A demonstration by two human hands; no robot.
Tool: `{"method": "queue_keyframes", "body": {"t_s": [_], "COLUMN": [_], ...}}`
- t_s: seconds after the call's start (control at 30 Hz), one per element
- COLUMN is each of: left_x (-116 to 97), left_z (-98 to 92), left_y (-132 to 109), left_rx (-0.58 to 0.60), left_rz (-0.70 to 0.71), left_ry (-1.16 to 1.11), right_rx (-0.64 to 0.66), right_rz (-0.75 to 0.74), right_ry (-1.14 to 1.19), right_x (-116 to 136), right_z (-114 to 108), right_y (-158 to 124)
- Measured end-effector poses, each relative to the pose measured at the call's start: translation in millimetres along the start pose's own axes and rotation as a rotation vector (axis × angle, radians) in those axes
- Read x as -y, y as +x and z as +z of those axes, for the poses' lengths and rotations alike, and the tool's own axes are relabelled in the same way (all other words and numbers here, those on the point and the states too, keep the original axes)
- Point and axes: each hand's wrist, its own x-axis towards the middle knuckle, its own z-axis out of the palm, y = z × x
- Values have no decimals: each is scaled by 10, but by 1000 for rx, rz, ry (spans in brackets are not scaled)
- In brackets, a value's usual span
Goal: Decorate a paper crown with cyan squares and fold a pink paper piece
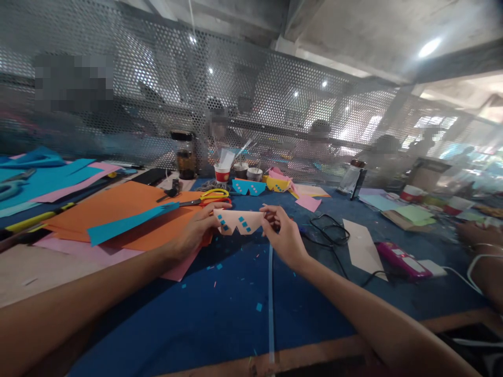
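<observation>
Pale peach paper glasses [231, 224] with small blue squares stuck on each lens are held up over the blue table. My left hand [198, 228] pinches their left end, and my right hand [283, 230] grips the right end between thumb and fingers. Beyond them stand blue paper glasses [249, 187] with pink and blue squares, and beside these a yellow pair [276, 184]. Scissors with yellow and red handles [214, 196] lie just past my left hand, near a blue paper strip [129, 222] on orange sheets [118, 209].
Tiny paper scraps [259, 307] dot the blue table [220, 324]. At right are a black cable [330, 230], a cream sheet [363, 246] and a magenta device [404, 260]. Another person's hand [479, 235] rests at the right edge. A perforated metal panel [255, 99] and a jar [184, 157] stand behind.
</observation>
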Motion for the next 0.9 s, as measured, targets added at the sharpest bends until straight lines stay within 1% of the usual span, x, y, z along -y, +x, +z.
{"method": "queue_keyframes", "body": {"t_s": [0.3, 0.9], "left_x": [7, -74], "left_z": [4, 44], "left_y": [6, -10], "left_rx": [-15, -45], "left_rz": [-34, -104], "left_ry": [-76, -110], "right_rx": [11, 7], "right_rz": [1, 7], "right_ry": [-2, -5], "right_x": [14, 17], "right_z": [-8, -2], "right_y": [0, 0]}}
